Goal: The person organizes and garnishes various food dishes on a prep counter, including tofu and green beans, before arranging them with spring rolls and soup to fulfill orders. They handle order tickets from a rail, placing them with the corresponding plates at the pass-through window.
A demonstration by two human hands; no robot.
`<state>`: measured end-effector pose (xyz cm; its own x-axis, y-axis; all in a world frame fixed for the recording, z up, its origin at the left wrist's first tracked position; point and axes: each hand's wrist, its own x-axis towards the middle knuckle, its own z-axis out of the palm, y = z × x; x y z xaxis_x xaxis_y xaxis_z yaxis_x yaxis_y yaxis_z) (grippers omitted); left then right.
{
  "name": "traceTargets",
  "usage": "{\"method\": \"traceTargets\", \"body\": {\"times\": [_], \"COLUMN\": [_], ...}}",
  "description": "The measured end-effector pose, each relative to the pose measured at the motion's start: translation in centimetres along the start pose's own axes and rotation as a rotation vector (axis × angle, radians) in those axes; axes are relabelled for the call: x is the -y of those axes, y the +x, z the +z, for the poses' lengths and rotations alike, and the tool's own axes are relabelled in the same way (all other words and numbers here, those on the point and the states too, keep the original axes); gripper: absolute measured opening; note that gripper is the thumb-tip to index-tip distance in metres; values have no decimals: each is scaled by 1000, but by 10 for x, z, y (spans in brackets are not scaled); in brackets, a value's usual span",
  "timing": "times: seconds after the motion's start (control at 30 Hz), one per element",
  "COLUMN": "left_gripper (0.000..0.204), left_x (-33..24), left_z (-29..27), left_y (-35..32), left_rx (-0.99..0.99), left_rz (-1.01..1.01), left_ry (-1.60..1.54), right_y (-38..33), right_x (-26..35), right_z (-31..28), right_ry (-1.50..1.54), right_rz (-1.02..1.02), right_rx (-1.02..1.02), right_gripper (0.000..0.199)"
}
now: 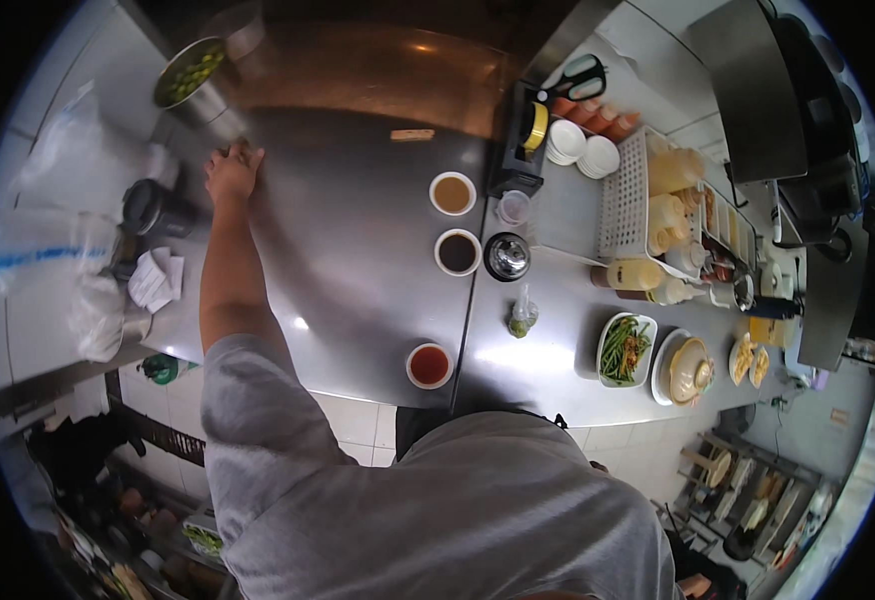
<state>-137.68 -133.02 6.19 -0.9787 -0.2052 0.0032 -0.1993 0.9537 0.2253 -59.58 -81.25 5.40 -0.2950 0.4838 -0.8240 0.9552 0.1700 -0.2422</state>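
My left arm stretches far across the steel counter, and my left hand rests at its far left part. The fingers are bent and drawn together beside the foot of a tall metal container that holds green limes. Whatever lies under the fingertips is too small or hidden to name. Toward the middle stand three small white bowls: one with light brown sauce, one with dark sauce and, nearer me, one with red sauce. My right hand does not show.
Left of my arm are a dark canister, crumpled papers and plastic bags. Right of the bowls stand a call bell, a small tied bag, a green bean dish, a lidded pot and a white basket of bottles.
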Motion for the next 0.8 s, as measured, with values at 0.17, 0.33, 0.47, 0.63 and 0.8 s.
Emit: {"method": "traceTargets", "body": {"times": [0.17, 0.33, 0.47, 0.63, 0.8], "left_gripper": [22, 22, 23, 24, 15], "left_x": [-34, -160, -207, -191, -244], "left_z": [19, 14, 38, 46, -57], "left_y": [5, -54, -88, -97, -294], "left_rx": [-93, -100, -24, -89, 257], "left_rz": [86, 689, 898, 843, 1345], "left_ry": [-244, -304, -172, -317, -620], "right_y": [-23, -55, -60, -65, -54], "right_x": [-26, 8, 8, -45, -126], "right_z": [34, 45, 55, 80, 142], "right_ry": [188, -551, 9, 287, 211], "right_rz": [232, -364, 45, 48, 188], "right_rx": [-143, -55, -44, -111, 114], "right_gripper": [18, 16, 14, 17, 22]}}
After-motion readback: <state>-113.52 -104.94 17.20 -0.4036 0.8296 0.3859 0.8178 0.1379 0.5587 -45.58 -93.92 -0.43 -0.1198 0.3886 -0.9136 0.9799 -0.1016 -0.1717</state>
